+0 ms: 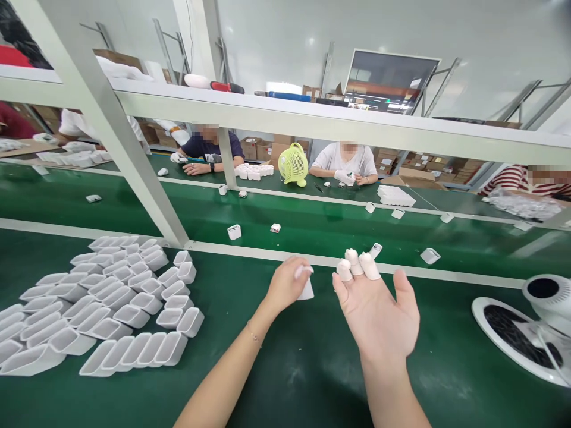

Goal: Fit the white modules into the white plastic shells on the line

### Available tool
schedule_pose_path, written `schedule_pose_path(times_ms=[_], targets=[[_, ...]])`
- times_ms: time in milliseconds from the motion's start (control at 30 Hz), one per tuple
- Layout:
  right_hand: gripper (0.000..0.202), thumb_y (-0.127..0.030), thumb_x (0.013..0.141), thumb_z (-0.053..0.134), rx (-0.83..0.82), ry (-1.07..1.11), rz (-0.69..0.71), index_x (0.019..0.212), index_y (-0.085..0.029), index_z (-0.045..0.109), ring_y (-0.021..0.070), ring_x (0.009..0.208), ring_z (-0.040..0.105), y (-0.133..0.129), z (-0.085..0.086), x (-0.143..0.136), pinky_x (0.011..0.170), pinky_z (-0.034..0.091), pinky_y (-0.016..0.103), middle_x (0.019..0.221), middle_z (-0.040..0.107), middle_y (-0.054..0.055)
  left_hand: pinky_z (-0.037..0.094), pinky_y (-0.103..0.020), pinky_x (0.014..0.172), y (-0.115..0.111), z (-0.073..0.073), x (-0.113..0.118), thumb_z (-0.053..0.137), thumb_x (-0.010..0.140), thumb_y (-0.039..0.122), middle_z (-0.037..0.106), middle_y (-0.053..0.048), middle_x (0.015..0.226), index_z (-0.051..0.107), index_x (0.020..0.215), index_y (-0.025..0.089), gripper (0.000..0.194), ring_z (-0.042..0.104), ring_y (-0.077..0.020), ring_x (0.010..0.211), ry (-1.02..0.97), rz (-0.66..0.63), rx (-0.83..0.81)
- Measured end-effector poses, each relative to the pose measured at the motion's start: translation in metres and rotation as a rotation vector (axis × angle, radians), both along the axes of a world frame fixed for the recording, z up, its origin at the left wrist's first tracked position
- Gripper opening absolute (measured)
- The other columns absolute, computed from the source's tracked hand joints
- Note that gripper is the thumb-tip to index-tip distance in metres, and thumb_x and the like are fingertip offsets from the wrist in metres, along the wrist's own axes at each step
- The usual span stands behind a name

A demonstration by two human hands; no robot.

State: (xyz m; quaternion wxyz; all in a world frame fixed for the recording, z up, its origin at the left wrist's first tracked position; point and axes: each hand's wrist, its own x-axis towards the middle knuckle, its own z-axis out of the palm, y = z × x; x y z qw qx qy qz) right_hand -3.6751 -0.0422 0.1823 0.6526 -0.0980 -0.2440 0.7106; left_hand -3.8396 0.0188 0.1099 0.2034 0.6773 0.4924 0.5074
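My left hand (289,284) is closed round a small white plastic piece (307,290), over the green bench. Most of that piece is hidden behind the fingers and the back of the hand. To its right, my right hand (379,309) is turned palm up with its fingers apart and nothing in it. White finger cots (353,261) cover three of its fingertips. Left of both hands, many open white plastic housings (120,291) lie packed together, with a neat row of them (140,351) at the near edge.
Beyond a pale rail (267,255) runs a green conveyor belt (312,238) carrying scattered white parts (234,232). A white fan (535,333) stands at the right. A slanted post (120,131) and a shelf beam (285,116) cross the view. Co-workers sit opposite, near a yellow-green fan (293,164).
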Motion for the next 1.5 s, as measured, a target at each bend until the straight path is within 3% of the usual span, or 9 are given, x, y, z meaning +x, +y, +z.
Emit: schedule_pose_path(times_ms=[133, 200, 400, 533, 700, 967, 1167, 1333, 1500], targets=[[0.041, -0.058, 0.083, 0.049, 0.302, -0.647, -0.397, 0.104, -0.025, 0.063, 0.0215, 0.104, 0.061, 0.055, -0.022, -0.007, 0.097, 0.049, 0.044, 0.111, 0.065, 0.005, 0.047, -0.037, 0.083, 0.018, -0.059, -0.018, 0.053, 0.082, 0.018, 0.062, -0.007, 0.093, 0.063, 0.087, 0.019, 0.011, 0.057, -0.0226, 0.09, 0.075, 0.183, -0.018], [0.044, -0.054, 0.084, 0.052, 0.293, -0.873, -0.393, 0.111, -0.021, 0.061, 0.0239, 0.11, 0.059, 0.1, -0.04, -0.017, 0.102, 0.043, 0.047, 0.117, 0.064, 0.009, 0.047, -0.038, 0.083, 0.026, -0.075, -0.028, 0.046, 0.086, 0.016, 0.061, -0.008, 0.094, 0.062, 0.087, 0.018, 0.016, 0.055, -0.0233, 0.092, 0.095, 0.275, -0.013], [0.029, -0.034, 0.091, 0.062, 0.136, -1.535, -0.323, 0.113, -0.015, 0.061, 0.0255, 0.12, 0.051, 0.219, -0.098, -0.063, 0.103, 0.04, 0.051, 0.126, 0.056, 0.009, 0.047, -0.036, 0.081, 0.041, -0.081, -0.044, 0.045, 0.086, 0.011, 0.061, -0.006, 0.089, 0.059, 0.084, 0.02, 0.017, 0.055, -0.0229, 0.089, 0.165, 0.354, 0.01], [0.034, -0.035, 0.092, 0.06, 0.077, -1.806, -0.324, 0.12, -0.017, 0.057, 0.0262, 0.119, 0.051, 0.256, -0.124, -0.101, 0.101, 0.043, 0.051, 0.131, 0.052, 0.01, 0.049, -0.037, 0.08, 0.043, -0.083, -0.048, 0.046, 0.085, 0.009, 0.062, -0.007, 0.089, 0.059, 0.086, 0.019, 0.017, 0.056, -0.0241, 0.089, 0.194, 0.37, 0.005], [0.039, -0.034, 0.093, 0.06, 0.215, -1.904, -0.303, 0.127, -0.017, 0.053, 0.0269, 0.12, 0.051, 0.295, -0.13, -0.12, 0.101, 0.043, 0.052, 0.133, 0.051, 0.01, 0.05, -0.038, 0.08, 0.044, -0.085, -0.05, 0.046, 0.084, 0.006, 0.064, -0.007, 0.095, 0.06, 0.093, 0.018, 0.02, 0.057, -0.0246, 0.093, 0.223, 0.359, -0.018], [0.036, -0.034, 0.095, 0.057, 0.383, -1.992, -0.215, 0.125, -0.017, 0.053, 0.023, 0.109, 0.058, 0.323, -0.135, -0.067, 0.092, 0.051, 0.045, 0.127, 0.054, 0.01, 0.047, -0.039, 0.082, 0.044, -0.084, -0.047, 0.049, 0.085, 0.006, 0.065, -0.006, 0.096, 0.062, 0.093, 0.017, 0.019, 0.057, -0.0236, 0.092, 0.191, 0.337, -0.105], [0.039, -0.034, 0.093, 0.06, 0.52, -2.085, -0.156, 0.128, -0.02, 0.053, 0.0279, 0.126, 0.046, 0.325, -0.144, -0.048, 0.105, 0.039, 0.053, 0.141, 0.044, 0.01, 0.045, -0.038, 0.082, 0.044, -0.082, -0.047, 0.05, 0.086, 0.007, 0.065, -0.005, 0.099, 0.062, 0.094, 0.017, 0.018, 0.056, -0.0236, 0.094, 0.202, 0.319, -0.156], [0.04, -0.036, 0.092, 0.06, 0.507, -2.174, -0.239, 0.129, -0.021, 0.053, 0.0297, 0.131, 0.04, 0.326, -0.151, -0.044, 0.109, 0.033, 0.056, 0.145, 0.04, 0.01, 0.043, -0.038, 0.082, 0.043, -0.08, -0.047, 0.05, 0.087, 0.008, 0.066, -0.004, 0.099, 0.063, 0.092, 0.018, 0.017, 0.056, -0.0237, 0.096, 0.223, 0.304, -0.178], [0.034, -0.036, 0.093, 0.059, 0.593, -2.212, -0.336, 0.122, -0.019, 0.057, 0.0264, 0.123, 0.048, 0.323, -0.15, -0.036, 0.103, 0.041, 0.051, 0.136, 0.049, 0.01, 0.042, -0.038, 0.08, 0.041, -0.078, -0.047, 0.049, 0.088, 0.008, 0.065, -0.004, 0.099, 0.063, 0.091, 0.018, 0.017, 0.056, -0.0238, 0.096, 0.247, 0.295, -0.173]])
